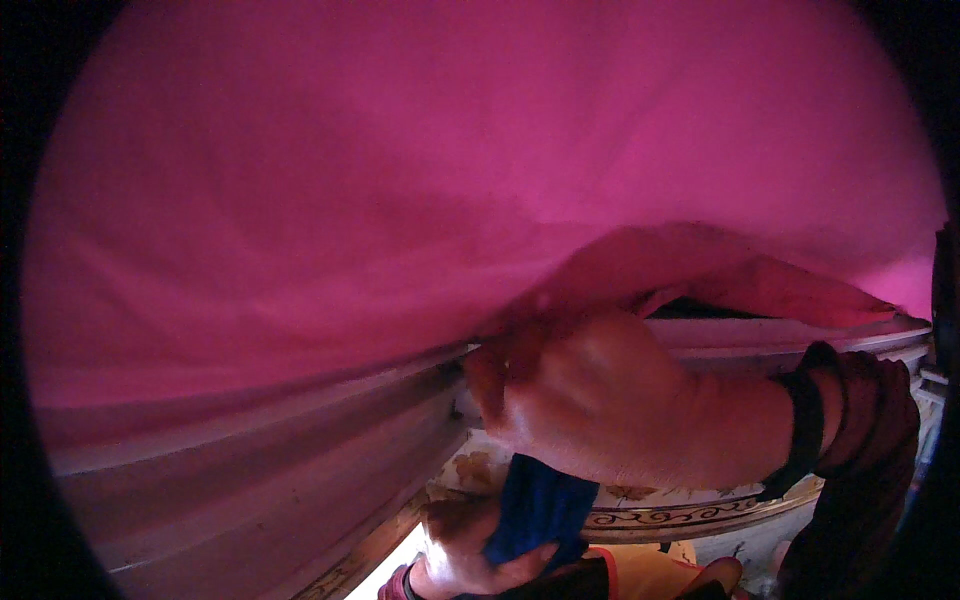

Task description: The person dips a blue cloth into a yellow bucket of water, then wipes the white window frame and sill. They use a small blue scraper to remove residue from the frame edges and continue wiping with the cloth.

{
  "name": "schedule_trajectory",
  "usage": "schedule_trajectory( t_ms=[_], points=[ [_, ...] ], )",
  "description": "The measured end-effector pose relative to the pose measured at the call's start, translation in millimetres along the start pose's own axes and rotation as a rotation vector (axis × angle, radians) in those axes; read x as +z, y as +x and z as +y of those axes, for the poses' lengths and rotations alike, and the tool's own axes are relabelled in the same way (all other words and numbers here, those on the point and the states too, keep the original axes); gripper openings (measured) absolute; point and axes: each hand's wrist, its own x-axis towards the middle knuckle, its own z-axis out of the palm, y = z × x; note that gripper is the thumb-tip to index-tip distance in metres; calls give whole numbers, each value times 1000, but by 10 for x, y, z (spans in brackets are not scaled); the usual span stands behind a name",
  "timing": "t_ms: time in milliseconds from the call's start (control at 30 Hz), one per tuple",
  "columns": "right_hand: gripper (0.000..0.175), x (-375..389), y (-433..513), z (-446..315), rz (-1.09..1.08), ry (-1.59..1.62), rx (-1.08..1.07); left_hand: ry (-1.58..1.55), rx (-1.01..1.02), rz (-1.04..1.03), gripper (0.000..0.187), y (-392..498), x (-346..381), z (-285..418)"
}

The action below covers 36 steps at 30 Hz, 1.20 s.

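A large pink cloth point(420, 150) fills the upper part of the view. My right hand point(592, 390), with a dark band at the wrist and a dark red sleeve, reaches in from the right and touches the cloth's lower edge; its fingers are partly hidden in shadow, so its grip is unclear. Below it, my left hand point(480, 547) holds a folded blue cloth point(544, 502) between thumb and fingers.
A pale ridged ledge or frame point(247, 457) runs below the pink cloth. Under my right forearm lies a patterned surface with a scrolled border point(675, 516). A yellow piece with red edging point(649, 574) shows at the bottom.
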Motion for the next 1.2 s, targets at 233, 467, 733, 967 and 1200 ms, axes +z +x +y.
schedule_trajectory(
  t_ms=[233,467,733,967,1200],
  points=[
    [13,-175,-286,17,-90,-50,-75,100,-28,-6,39,2,240,25],
    [15,-73,693,-216,-123,-88,2,87,-62,10,42,-6,-701,-92],
    [18,-386,571,-357,-177,-177,204,-129,-141,214,87,-167,-672,-245],
    [20,-317,129,-1468,-56,26,408,-409,-29,326,103,-249,-575,-424],
    [16,-416,-377,-1841,223,20,203,-583,2,435,68,-559,-143,-319]
  ],
)
